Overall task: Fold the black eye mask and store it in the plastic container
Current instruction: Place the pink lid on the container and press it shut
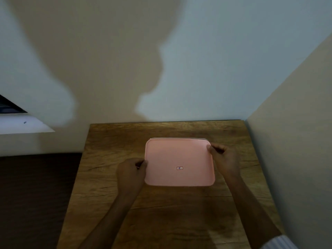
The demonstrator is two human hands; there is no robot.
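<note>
Pink lid (179,161) sits on container, table (161,212) centre. L hand (130,172) pinches lid edge at 9 o'clock, R hand (224,159) at 2. Eye mask not visible; can't tell if stored inside or lid just coming off.

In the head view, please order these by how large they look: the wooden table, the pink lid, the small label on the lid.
Largest to smallest:
1. wooden table
2. pink lid
3. small label

The differences are plain, so nearness does not change the order.
</note>
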